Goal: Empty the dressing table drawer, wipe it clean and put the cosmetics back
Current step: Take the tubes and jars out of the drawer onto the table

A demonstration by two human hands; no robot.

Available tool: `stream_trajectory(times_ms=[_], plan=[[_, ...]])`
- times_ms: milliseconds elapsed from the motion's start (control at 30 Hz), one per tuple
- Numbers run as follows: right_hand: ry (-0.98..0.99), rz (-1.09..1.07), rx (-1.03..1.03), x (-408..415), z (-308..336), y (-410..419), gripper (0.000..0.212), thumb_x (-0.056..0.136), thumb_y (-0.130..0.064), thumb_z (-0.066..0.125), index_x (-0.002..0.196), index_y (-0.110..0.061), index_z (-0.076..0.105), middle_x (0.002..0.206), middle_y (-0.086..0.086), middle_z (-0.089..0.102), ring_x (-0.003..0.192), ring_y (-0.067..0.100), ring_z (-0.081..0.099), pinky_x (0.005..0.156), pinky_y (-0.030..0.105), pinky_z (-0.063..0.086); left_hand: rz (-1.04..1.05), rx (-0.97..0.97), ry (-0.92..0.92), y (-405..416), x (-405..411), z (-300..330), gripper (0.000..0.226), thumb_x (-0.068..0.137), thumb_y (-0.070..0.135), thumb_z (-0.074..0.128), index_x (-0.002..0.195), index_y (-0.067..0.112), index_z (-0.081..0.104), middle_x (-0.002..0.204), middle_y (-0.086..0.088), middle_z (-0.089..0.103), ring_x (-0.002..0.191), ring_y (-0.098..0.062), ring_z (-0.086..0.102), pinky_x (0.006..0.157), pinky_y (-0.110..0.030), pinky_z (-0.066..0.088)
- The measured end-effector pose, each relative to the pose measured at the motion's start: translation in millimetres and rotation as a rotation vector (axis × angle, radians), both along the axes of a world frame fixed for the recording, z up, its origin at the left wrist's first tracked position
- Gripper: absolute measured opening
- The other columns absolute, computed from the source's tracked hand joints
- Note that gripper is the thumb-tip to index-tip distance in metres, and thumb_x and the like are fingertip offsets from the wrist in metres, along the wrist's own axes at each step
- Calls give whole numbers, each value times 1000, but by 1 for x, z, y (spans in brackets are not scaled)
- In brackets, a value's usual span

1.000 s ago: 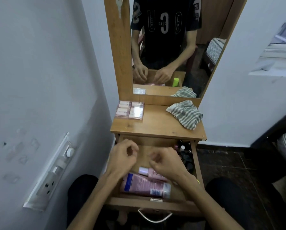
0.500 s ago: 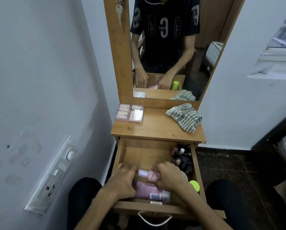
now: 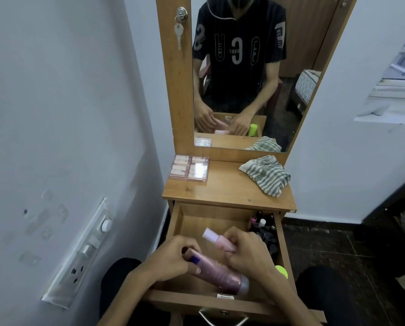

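The wooden drawer (image 3: 180, 222) stands pulled out below the dressing table top (image 3: 222, 191). My left hand (image 3: 173, 260) grips the blue end of a large pink tube (image 3: 222, 277) lying across the drawer's front. My right hand (image 3: 248, 255) holds a small pink bottle (image 3: 216, 240) with a pale cap, tilted above the drawer. Several dark small bottles (image 3: 264, 231) crowd the drawer's back right corner. A green cap (image 3: 281, 270) peeks out beside my right wrist. A clear box of pink lipsticks (image 3: 189, 168) and a striped cloth (image 3: 266, 175) lie on the table top.
A mirror (image 3: 243, 74) rises behind the table, with a key (image 3: 178, 35) hanging in its frame. A wall with a switch panel (image 3: 84, 250) is close on the left. My knees flank the drawer, and its metal handle (image 3: 222, 320) points toward me.
Both hands went down into the drawer and closed on the two pink items. The small bottle is now lifted and tilted, and the large tube has shifted slightly.
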State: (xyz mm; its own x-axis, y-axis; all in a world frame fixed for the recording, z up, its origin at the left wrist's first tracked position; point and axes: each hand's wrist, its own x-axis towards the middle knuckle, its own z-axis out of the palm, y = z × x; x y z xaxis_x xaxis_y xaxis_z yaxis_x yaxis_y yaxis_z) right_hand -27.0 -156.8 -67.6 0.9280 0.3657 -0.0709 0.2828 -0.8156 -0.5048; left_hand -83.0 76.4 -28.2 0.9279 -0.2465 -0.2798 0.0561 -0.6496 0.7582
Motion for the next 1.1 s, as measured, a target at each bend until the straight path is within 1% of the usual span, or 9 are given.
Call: stream_trajectory(times_ms=[100,267,433,567,633,700,800,900,1100], plan=[[-39,-42,200,-3,7,-1,29,82,-35,79,106,-34,63,88,-15,71,78,1,69,67,27,60,59,-184,-15,6,1,15,15,79,16,82,89,26,76,92,4,75,95,-13,70,87,-34,57],[-118,-128,471,-2,25,5,37,81,-33,87,110,-31,65,100,-20,73,90,-4,71,74,25,62,256,-408,-193,21,8,47,14,81,10,84,91,19,80,91,-8,78,89,-23,73,79,-31,54],[-119,-186,615,9,56,23,35,80,-27,89,102,-36,63,94,-25,72,91,-9,70,74,14,57,466,-483,-439,36,33,97,21,82,1,78,96,17,76,90,8,79,84,-2,72,69,-14,55],[-122,-233,733,26,70,46,34,82,-27,88,103,-37,62,94,-14,76,89,0,73,73,22,62,554,-457,-592,54,64,113,20,85,10,77,105,12,75,94,6,77,91,-4,70,73,-16,57],[-132,-238,752,37,75,60,37,83,-24,87,102,-40,59,95,-17,74,90,-3,71,73,18,60,584,-449,-616,60,80,113,24,86,11,77,110,8,74,101,1,76,95,-10,70,75,-18,57],[-117,-230,760,48,77,74,37,83,-22,88,106,-36,62,97,-17,73,92,-4,70,77,15,59,586,-427,-606,63,93,109,26,88,12,76,113,5,73,107,-4,75,100,-16,69,77,-24,57],[-85,-207,736,66,74,92,42,82,-20,89,118,-24,68,104,-12,75,94,-1,71,84,22,62,583,-413,-591,66,109,102,27,89,14,75,114,5,73,108,-6,75,102,-19,68,79,-27,59],[-71,-183,687,85,70,107,43,79,-21,90,117,-24,69,103,-10,76,93,1,72,85,28,63,572,-423,-582,70,119,96,27,88,12,75,114,4,73,107,-8,75,101,-20,68,80,-28,60],[-79,-153,624,104,65,126,48,79,-24,90,122,-20,68,108,-7,76,96,4,71,85,28,63,511,-455,-528,78,127,94,26,88,9,75,114,10,72,109,-6,75,103,-20,69,79,-23,60]])
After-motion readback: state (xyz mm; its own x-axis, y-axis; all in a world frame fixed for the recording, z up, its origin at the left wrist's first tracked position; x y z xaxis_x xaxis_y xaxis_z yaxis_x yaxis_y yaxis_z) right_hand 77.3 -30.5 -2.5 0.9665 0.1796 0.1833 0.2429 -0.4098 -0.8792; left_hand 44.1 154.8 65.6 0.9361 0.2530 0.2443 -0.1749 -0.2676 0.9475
